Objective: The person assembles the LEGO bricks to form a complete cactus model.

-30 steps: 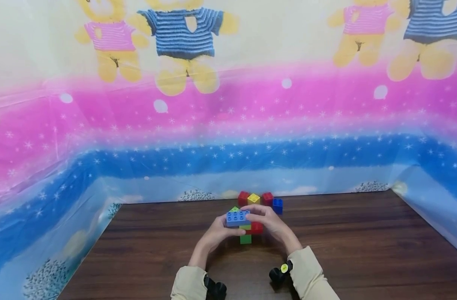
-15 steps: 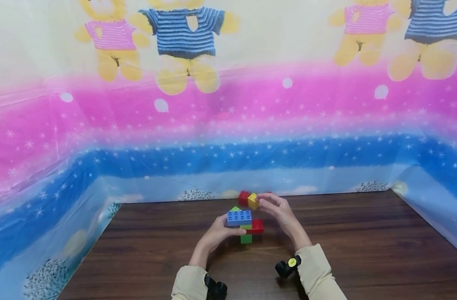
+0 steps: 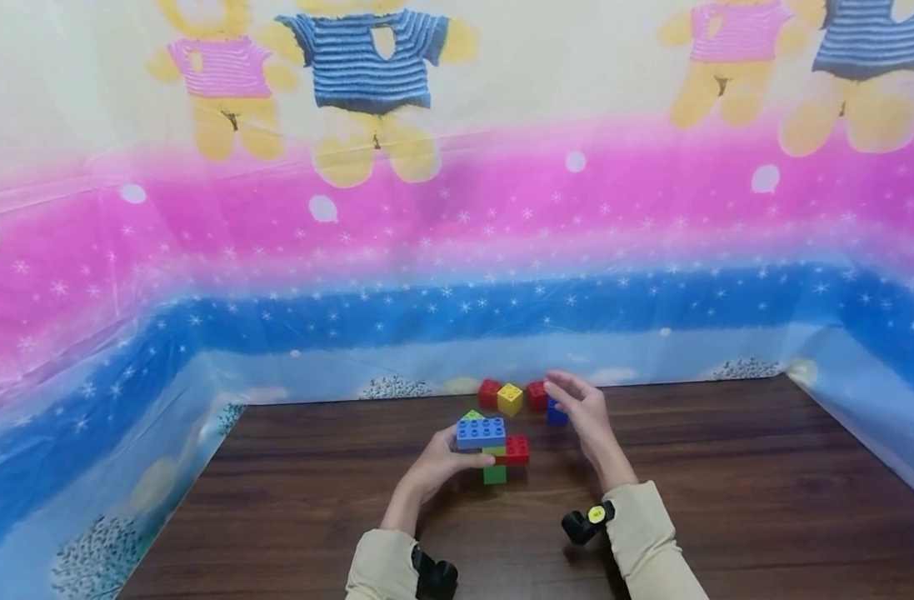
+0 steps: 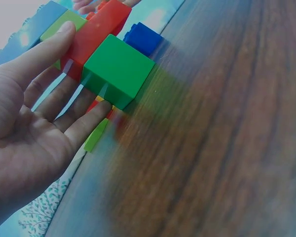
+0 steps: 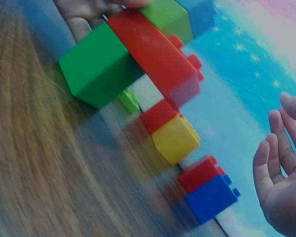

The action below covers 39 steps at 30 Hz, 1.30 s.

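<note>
Nearest on the dark wood-grain surface point(image 3: 726, 500), the person's left hand point(image 3: 436, 463) steadies a small stack of plastic building bricks: fingers and thumb curl round its left side, with a green square brick point(image 3: 493, 474) at the bottom, a red oblong brick point(image 3: 515, 450) above it jutting right, and a light-blue studded brick point(image 3: 481, 432) on top; a lime-green sloped piece point(image 3: 471, 415) shows just behind the stack. In the left wrist view the fingers point(image 4: 64, 106) lie along the underside of the green brick point(image 4: 117, 70) and the thumb rests on the red one point(image 4: 96, 34), so the stack is held, tilted in that view. A little farther and to the right, the right hand point(image 3: 580, 408) hovers released, fingers loosely spread and grasping nothing, just beside a dark-blue square brick point(image 3: 555, 413) and a small red brick point(image 3: 536, 394). Left of these, near the far edge, stand a yellow square brick point(image 3: 510, 399) and another red square brick point(image 3: 490, 392), touching each other. The step in hand looks like choosing the next loose brick for the stack. The next move would call for the right hand to close on the dark-blue or red brick without knocking its neighbour, while the left keeps the stack firm. Beyond hangs a printed plastic backdrop point(image 3: 457, 250) with bears and stars.
</note>
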Motion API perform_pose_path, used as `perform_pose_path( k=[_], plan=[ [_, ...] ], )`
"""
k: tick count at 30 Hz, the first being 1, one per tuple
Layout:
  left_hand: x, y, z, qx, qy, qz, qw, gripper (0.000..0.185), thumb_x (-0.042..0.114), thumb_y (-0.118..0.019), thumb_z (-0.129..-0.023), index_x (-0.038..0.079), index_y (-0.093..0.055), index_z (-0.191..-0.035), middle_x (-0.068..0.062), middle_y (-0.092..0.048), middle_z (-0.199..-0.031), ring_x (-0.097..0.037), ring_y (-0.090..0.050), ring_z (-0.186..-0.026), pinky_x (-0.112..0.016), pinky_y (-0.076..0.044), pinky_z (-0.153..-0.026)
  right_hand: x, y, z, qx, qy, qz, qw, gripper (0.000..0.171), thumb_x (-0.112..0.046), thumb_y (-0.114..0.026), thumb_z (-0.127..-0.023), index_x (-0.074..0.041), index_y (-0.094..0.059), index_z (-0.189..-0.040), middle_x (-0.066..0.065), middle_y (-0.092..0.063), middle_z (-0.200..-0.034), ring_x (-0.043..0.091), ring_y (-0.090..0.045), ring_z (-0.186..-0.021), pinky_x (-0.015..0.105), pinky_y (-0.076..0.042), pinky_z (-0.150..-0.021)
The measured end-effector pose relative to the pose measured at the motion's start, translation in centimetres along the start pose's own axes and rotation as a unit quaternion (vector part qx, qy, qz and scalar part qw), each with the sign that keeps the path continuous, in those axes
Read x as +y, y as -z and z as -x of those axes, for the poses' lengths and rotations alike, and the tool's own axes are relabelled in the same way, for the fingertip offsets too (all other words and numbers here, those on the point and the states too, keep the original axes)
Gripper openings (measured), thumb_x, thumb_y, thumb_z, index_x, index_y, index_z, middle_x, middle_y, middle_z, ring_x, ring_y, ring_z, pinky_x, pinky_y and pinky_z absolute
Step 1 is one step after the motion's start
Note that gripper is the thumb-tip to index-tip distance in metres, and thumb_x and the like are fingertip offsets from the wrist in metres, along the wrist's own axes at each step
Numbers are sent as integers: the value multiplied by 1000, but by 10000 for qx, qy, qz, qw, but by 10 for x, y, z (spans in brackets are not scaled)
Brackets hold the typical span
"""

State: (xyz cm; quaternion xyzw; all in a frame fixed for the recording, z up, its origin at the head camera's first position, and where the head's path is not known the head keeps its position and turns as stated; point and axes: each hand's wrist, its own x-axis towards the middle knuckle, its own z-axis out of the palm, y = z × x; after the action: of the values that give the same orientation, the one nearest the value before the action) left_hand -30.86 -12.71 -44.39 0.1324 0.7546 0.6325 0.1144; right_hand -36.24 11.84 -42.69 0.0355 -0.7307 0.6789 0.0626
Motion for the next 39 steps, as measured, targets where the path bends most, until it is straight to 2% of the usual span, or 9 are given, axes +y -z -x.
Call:
perform_pose_path(
  k=[10,14,18,22,26,31,39],
  plan=[
    [-1,-1,-1,-10,-58,36,10000,56,24,-74,-87,6,-52,-136,-13,-63,-131,-24,-60,-121,-48,-42,-111,10,16,-4,139,-159,167,9996,45,-27,-60,-98,-7,-53,-137,17,-56,-139,-6,-55,-99,40,-47,-106],
    [-1,-1,-1,-22,-91,92,9999,55,23,-74,-87,6,-53,-135,-13,-63,-130,-25,-59,-122,-47,-43,-110,14,20,-5,151,-243,214,9994,46,-26,-58,-98,-8,-50,-140,18,-52,-142,11,-56,-116,43,-43,-110],
    [-1,-1,-1,-35,-124,144,9998,54,22,-75,-86,5,-55,-133,-14,-64,-129,-22,-61,-118,-44,-45,-109,19,22,-7,-147,-505,235,9983,54,-26,-58,-98,-8,-41,-146,19,-40,-152,30,-40,-138,49,-35,-116],
    [-2,-1,0,-44,-164,155,9997,52,21,-75,-86,5,-56,-132,-14,-65,-128,-19,-62,-116,-42,-46,-107,26,22,-9,-554,-855,207,9946,64,-25,-59,-98,-8,-30,-152,19,-27,-159,35,-24,-148,51,-28,-119],
    [-2,-1,0,-51,-169,151,9997,52,22,-75,-86,6,-56,-132,-13,-65,-128,-19,-62,-116,-42,-46,-107,31,21,-10,-641,-994,214,9928,67,-21,-58,-98,-7,-24,-154,20,-20,-161,36,-17,-150,52,-25,-120],
    [0,1,0,-20,-149,145,9998,52,21,-75,-86,6,-56,-132,-13,-65,-128,-20,-62,-117,-43,-46,-108,36,19,-12,-732,-1033,534,9905,68,-22,-57,-98,-8,-22,-155,23,-16,-161,39,-14,-150,55,-20,-121],
    [0,-2,0,-55,-121,172,9998,54,21,-75,-86,5,-54,-134,-14,-64,-129,-19,-62,-117,-43,-45,-108,44,22,-13,-632,-859,559,9927,62,-18,-54,-100,-6,-26,-153,25,-24,-158,38,-21,-148,53,-25,-120]
  ],
)
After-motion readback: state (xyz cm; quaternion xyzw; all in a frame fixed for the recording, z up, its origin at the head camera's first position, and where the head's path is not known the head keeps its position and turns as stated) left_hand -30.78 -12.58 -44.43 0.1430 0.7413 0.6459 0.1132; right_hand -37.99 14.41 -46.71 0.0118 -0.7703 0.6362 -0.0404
